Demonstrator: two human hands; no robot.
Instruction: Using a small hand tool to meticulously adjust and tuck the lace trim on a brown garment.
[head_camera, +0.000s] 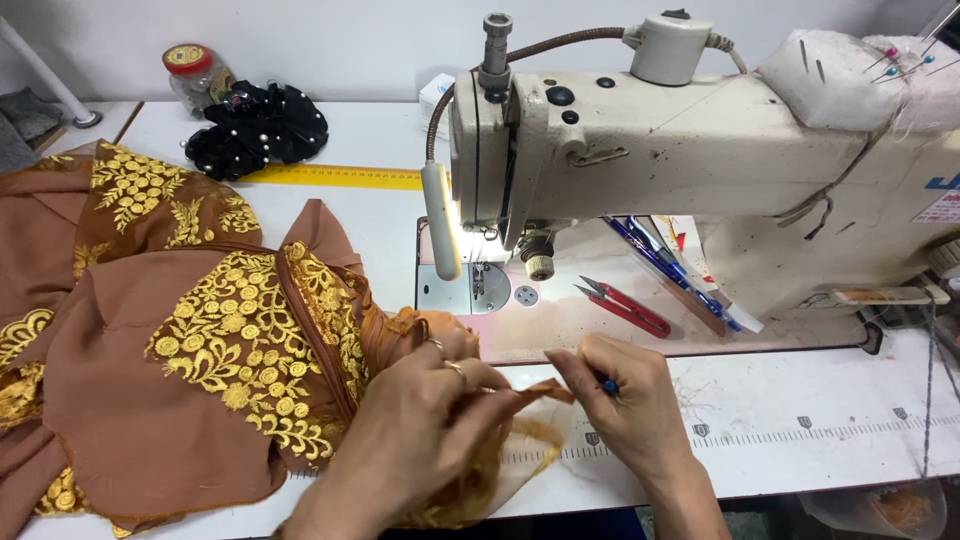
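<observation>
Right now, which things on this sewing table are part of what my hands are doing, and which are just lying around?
In use:
left hand
right hand
brown fabric
blue-tipped tool

Lying about:
red snips
yellow ruler
black beaded piece
jar
pens

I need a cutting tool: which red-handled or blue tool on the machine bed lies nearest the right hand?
The red-handled thread snips, just above the right hand; the blue pens lie farther back.
</observation>
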